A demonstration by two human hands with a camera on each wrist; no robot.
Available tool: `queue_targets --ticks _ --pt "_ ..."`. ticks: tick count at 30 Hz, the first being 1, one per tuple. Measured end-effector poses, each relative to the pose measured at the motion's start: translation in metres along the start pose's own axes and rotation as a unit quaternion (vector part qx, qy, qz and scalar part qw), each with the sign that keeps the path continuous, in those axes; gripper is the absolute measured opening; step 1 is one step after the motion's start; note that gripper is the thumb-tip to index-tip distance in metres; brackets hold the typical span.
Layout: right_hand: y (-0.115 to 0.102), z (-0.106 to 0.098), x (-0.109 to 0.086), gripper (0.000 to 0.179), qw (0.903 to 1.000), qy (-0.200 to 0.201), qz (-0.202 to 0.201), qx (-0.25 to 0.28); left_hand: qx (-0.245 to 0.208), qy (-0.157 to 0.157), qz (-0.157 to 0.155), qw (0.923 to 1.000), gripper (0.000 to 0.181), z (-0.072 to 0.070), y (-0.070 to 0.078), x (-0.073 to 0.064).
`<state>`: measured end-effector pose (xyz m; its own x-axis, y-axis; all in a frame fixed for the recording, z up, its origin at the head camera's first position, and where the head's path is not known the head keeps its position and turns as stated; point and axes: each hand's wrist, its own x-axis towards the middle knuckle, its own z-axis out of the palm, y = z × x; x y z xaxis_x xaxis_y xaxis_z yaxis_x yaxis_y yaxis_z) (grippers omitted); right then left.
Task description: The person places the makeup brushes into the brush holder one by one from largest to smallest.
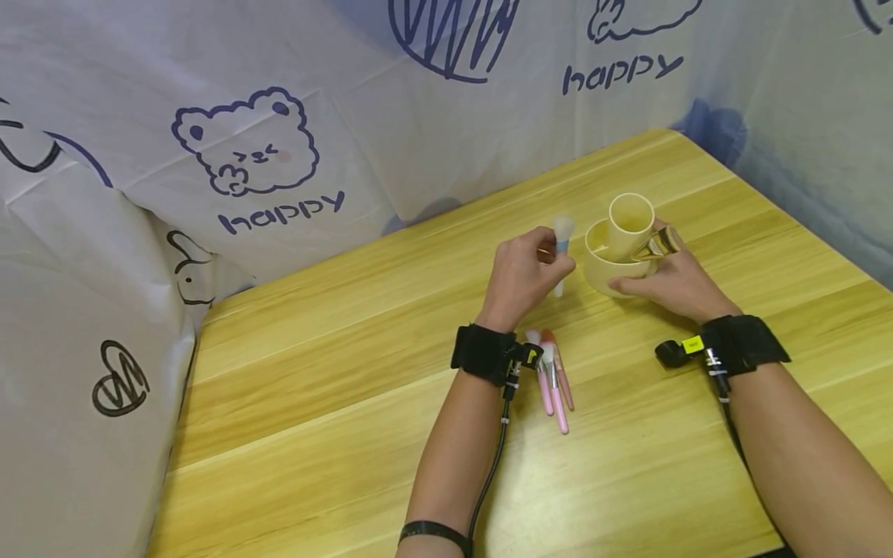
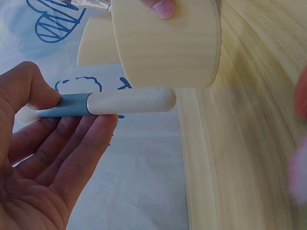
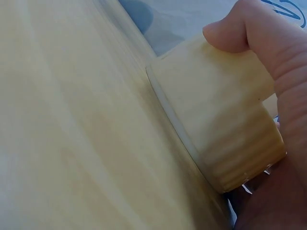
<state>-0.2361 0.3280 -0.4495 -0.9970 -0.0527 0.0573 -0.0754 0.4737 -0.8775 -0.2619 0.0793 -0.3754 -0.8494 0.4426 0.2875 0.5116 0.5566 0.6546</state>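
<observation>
My left hand point(image 1: 522, 273) pinches a makeup brush point(image 2: 129, 101) between thumb and fingers. The brush has a white handle, a blue collar and pale bristles, and stands bristles up in the head view. Just right of it, a cream brush holder point(image 1: 605, 277) rests on the table; a taller cylinder point(image 1: 623, 242) rises from its wide round cup. A shiny gold bow point(image 1: 657, 245) decorates its right side. My right hand point(image 1: 677, 280) grips the holder from the right, thumb across the front. In the left wrist view the brush handle end overlaps the holder's lower edge.
Several pink-handled makeup brushes point(image 1: 555, 391) lie bunched on the wooden table point(image 1: 335, 372), beside the left wrist. White cloth point(image 1: 377, 132) with drawings and lettering hangs behind the table. A black strap with a small camera and cable sits on each wrist.
</observation>
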Motion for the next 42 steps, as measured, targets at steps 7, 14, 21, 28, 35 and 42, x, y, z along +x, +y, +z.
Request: queue_targets --ticks 7,14,21,28,35,42 --pt "-0.0002 0.0006 -0.0023 0.112 0.9998 0.011 0.006 0.017 0.005 -0.002 0.002 1.0 0.024 -0.0001 -0.0005 0.0003" --pt "-0.0035 0.0005 -0.0067 0.122 0.9988 0.019 0.044 0.012 -0.002 -0.004 -0.001 1.0 0.024 0.0 -0.0015 0.0005" --pt "-0.0025 0.0004 -0.0043 0.112 0.999 0.017 0.041 0.002 -0.006 -0.005 -0.002 1.0 0.024 -0.0005 -0.0016 0.0007" --pt "-0.0019 0.0001 -0.0032 0.103 0.9996 0.01 0.017 -0.019 -0.003 -0.004 -0.002 1.0 0.024 -0.0009 -0.0014 0.0" --pt "-0.0025 0.0 -0.0038 0.099 0.9994 0.007 0.011 -0.032 -0.002 -0.002 -0.003 1.0 0.023 -0.0011 -0.0011 -0.0007" --pt "-0.0023 -0.0012 -0.0038 0.106 0.9986 0.002 0.014 -0.051 0.0 0.002 -0.002 1.0 0.022 -0.0004 -0.0019 0.0001"
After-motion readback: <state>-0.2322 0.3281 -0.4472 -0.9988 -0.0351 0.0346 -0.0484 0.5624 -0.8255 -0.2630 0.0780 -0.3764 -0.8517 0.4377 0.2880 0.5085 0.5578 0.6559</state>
